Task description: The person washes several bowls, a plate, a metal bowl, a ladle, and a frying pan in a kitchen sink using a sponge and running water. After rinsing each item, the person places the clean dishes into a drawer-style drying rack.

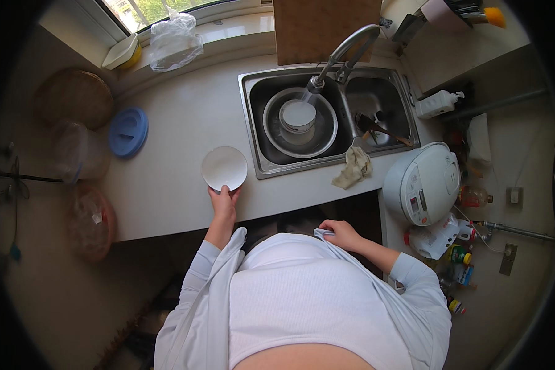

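Note:
My left hand (224, 203) grips the near rim of a white bowl (224, 168) over the countertop, left of the sink, with the thumb at the rim. Near my waist, my right hand (340, 234) pinches the front edge of my light open shirt (324, 235). In the sink's left basin sits a round metal basin (272, 138) holding water and white bowls (299, 114). Water runs from the faucet (315, 85) onto them. A crumpled cloth (353, 169) lies over the sink's front edge.
A blue lid (128, 132) lies on the counter's left. The right sink basin holds a wooden spatula (383, 128). Right of the sink stand a white rice cooker (423, 185) and a white pump bottle (437, 104). A cutting board (323, 32) stands behind the faucet.

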Demonstrator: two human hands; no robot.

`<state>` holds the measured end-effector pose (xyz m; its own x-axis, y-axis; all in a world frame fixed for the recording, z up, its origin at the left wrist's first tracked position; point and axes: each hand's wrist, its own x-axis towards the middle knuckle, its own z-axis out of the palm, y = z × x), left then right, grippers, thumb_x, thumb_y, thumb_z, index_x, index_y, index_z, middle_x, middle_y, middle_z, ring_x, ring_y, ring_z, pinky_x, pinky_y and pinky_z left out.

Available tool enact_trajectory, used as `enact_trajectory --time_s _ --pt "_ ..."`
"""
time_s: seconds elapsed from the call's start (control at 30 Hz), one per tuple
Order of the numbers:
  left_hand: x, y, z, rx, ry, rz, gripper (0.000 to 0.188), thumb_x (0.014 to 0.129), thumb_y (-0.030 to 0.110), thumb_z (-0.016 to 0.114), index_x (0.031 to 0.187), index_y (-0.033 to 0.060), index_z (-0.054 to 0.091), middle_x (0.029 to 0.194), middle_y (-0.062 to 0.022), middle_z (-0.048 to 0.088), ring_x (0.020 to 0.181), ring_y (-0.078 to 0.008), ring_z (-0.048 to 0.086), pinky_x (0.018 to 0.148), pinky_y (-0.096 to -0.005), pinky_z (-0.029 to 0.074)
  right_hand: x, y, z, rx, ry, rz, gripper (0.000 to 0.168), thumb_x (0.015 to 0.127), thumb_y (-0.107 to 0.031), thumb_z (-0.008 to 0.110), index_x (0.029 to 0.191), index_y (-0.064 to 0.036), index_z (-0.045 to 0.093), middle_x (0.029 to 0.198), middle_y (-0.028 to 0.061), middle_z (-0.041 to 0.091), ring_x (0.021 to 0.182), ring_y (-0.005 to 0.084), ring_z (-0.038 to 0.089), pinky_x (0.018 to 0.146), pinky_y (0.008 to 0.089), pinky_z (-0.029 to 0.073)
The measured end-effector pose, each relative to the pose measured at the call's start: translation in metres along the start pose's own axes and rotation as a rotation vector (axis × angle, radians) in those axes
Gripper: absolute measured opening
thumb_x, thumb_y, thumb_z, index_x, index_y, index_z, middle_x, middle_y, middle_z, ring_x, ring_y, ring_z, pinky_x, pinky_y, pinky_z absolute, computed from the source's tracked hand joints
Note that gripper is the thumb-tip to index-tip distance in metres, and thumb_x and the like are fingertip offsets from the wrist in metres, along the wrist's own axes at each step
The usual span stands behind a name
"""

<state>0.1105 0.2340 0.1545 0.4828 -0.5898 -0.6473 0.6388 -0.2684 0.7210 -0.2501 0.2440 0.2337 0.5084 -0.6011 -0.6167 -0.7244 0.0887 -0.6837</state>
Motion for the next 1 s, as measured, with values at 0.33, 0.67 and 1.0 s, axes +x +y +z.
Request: enact_trajectory --time_s 0.33,0.67,1.0 --pt "0.004 -0.004 -0.004 -0.063 -0.009 -0.020 0.062 0.088 -0.003 0.037 0.143 0.0175 0.015 0.137 -0.0157 0.035 0.115 -0.0335 0.054 0.090 -0.0445 0.054 -0.039 -0.063 -0.020 -0.079 -0.257 -0.028 0.030 0.089 -0.021 0.057 0.115 -0.007 0.065 0.109 0.0150 0.061 0.106 0.0269 0.057 0.092 0.0332 0.045" --pt "0.012 -0.010 -0.011 -0.069 -0.005 -0.059 0.063 0.086 -0.002 0.040 0.141 0.0188 0.017 0.134 -0.0138 0.039 0.107 -0.0317 0.058 0.081 -0.0410 0.056 -0.040 -0.081 -0.050 -0.043 -0.429 0.031 0.028 0.088 -0.026 0.061 0.112 -0.012 0.065 0.111 0.0087 0.054 0.109 0.0235 0.050 0.094 0.0309 0.039" --pt "0.010 -0.010 -0.016 -0.021 0.011 -0.046 0.060 0.084 0.000 0.041 0.139 0.0145 0.020 0.128 -0.0159 0.044 0.103 -0.0319 0.061 0.078 -0.0397 0.057 -0.019 -0.079 -0.024 -1.164 -0.096 -0.714 0.013 0.081 -0.022 0.058 0.082 -0.014 0.068 0.095 0.0042 0.048 0.093 0.0203 0.043 0.075 0.0326 0.034"
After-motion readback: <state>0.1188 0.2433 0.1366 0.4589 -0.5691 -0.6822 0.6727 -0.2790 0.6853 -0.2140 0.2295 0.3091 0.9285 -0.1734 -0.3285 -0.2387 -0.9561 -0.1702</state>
